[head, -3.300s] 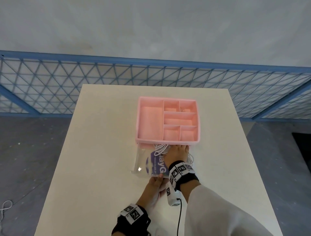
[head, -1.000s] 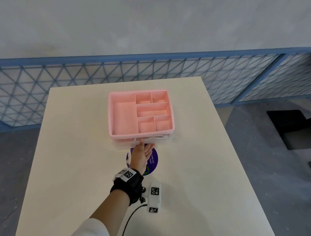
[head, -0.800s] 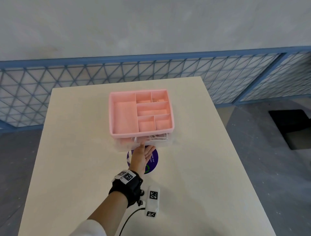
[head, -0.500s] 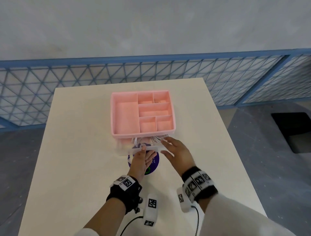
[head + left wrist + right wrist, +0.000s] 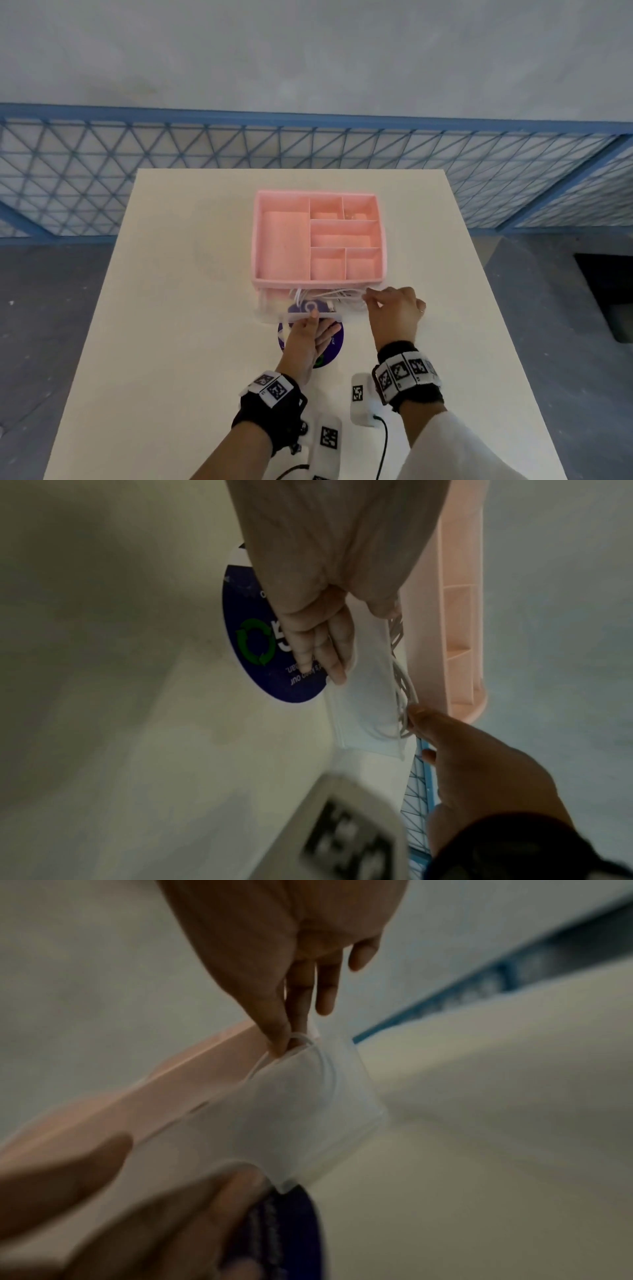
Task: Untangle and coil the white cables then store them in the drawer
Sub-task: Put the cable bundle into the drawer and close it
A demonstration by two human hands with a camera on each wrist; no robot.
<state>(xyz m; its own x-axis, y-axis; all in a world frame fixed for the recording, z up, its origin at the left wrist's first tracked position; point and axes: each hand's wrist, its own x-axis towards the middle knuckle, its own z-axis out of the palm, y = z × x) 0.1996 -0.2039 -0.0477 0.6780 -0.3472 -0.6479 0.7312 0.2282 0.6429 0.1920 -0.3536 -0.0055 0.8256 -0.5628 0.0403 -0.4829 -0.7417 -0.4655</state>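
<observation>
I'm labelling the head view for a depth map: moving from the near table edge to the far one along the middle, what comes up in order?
Black left wristband → round purple sticker → clear plastic drawer front gripped by the left hand → white cables in the drawer → pink compartment tray → blue mesh railing.

The white cables [image 5: 329, 297] lie as a loose bundle of thin loops inside the drawer [image 5: 274, 313], a clear, frosted plastic tray pulled partway out from under the pink organizer [image 5: 318, 238]. Some loops rise above the drawer's front wall near its right corner, where the right hand [image 5: 394, 311] pinches a strand between thumb and fingertip. The left hand [image 5: 306, 337] grips the drawer's front lip at its middle, thumb on top and fingers beneath. The organizer's open-topped compartments sit directly above the drawer, on the pale bench [image 5: 171, 308].
</observation>
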